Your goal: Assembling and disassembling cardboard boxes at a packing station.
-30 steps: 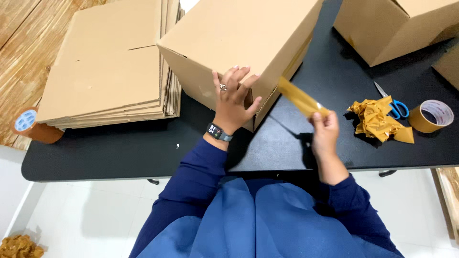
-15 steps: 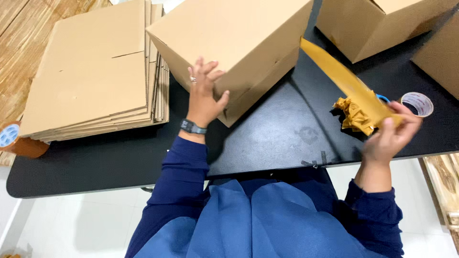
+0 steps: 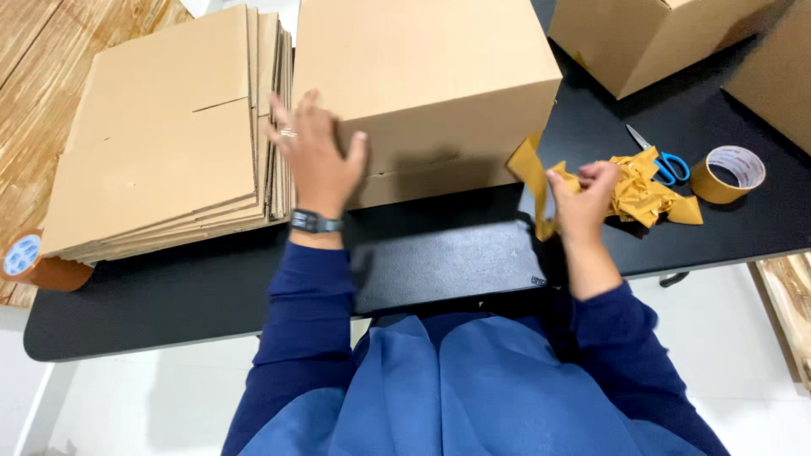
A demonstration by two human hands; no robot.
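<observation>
1. Two hands work: the left hand, fingers spread, presses the plain brown cardboard box on the black tabletop.
2. The right hand pinches a limp, sticky-looking strip of tan tape beside the box; it looks best held by its end.

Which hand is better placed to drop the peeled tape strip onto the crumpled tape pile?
Right. The right hand already pinches the tape strip and sits right beside the crumpled tape pile. The left hand is spread against the cardboard box, farther away.
</observation>
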